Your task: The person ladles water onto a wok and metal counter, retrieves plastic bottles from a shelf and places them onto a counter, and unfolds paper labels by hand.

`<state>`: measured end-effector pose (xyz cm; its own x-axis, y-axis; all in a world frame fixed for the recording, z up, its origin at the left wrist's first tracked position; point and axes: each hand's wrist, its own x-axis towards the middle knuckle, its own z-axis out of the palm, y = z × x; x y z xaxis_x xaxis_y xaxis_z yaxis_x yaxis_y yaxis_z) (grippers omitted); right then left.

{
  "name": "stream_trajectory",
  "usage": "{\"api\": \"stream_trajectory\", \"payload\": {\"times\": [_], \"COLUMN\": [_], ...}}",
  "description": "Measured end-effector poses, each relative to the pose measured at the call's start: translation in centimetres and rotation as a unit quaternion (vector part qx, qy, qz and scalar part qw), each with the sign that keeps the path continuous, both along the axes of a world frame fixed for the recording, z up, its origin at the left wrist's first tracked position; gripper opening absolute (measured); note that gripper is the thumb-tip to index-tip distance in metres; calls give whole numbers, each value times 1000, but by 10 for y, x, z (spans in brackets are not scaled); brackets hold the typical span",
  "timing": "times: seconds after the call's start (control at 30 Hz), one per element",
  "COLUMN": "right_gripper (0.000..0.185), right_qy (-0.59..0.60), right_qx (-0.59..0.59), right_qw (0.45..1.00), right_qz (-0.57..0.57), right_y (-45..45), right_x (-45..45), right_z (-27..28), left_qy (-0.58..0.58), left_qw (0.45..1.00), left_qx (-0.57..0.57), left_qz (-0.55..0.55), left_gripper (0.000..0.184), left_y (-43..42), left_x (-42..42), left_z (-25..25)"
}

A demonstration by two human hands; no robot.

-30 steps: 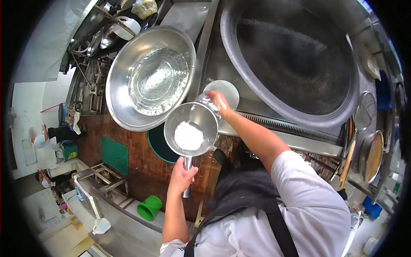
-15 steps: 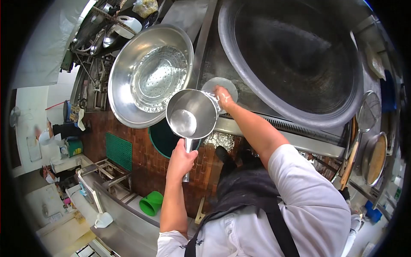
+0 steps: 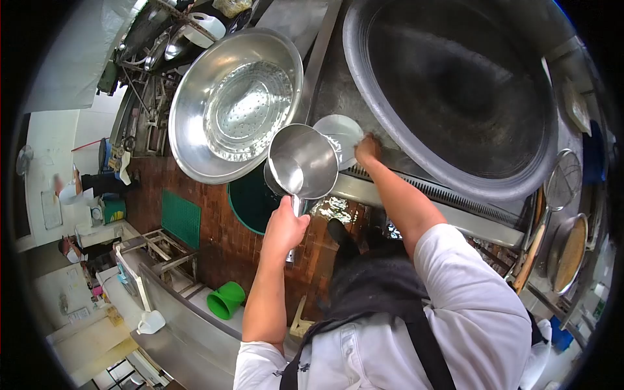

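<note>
My left hand (image 3: 286, 227) is wrapped round the handle of a deep metal saucepan (image 3: 318, 166), whose open mouth tilts toward the camera. A bright patch shows inside the pan. Just beyond its rim, a pale round disc (image 3: 338, 133) lies on the wet steel stove top. My right hand (image 3: 368, 151) is low over the stove at the disc's right edge, fingers bent together; what they hold, if anything, is hidden. To the left of the pan sits a large steel basin (image 3: 188, 140) with a perforated, shiny bottom.
A huge dark wok (image 3: 448, 166) fills the upper right. A wire skimmer (image 3: 562, 179) and a round pan (image 3: 569, 253) lie at the right. Below the saucepan stands a dark green bin (image 3: 250, 208). A green bucket (image 3: 226, 299) is lower left; people work at far left.
My right hand has slid right, from over the pale disc to its edge. The saucepan has shifted slightly up and right in my left hand. The whole view has shifted a little.
</note>
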<state>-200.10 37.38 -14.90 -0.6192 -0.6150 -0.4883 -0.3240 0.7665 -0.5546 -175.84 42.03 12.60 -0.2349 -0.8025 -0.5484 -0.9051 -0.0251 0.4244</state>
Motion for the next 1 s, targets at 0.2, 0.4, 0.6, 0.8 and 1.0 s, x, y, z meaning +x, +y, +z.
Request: {"api": "stream_trajectory", "payload": {"times": [0.2, 0.4, 0.6, 0.8, 1.0], "right_gripper": [42, 41, 39, 29, 61], "right_qy": [-123, -62, 128, 228, 355], "right_qx": [-63, -21, -80, -149, -133], "right_qw": [990, 990, 967, 943, 904], "right_qz": [-20, 122, 206, 190, 198], "right_y": [-2, 10, 23, 38, 71], "right_x": [1, -16, -10, -11, -13], "right_z": [50, 122, 139, 169, 209], "left_qy": [-23, -39, -53, -26, 184], "left_qw": [999, 998, 993, 992, 970], "left_qx": [-21, -23, -62, -81, -97], "left_qz": [-21, -47, -79, -98, -125], "left_gripper": [47, 44, 39, 40, 47], "left_y": [-4, -9, -9, -20, -45], "left_x": [-5, -10, -8, 4, 35], "left_z": [2, 5, 8, -5, -76]}}
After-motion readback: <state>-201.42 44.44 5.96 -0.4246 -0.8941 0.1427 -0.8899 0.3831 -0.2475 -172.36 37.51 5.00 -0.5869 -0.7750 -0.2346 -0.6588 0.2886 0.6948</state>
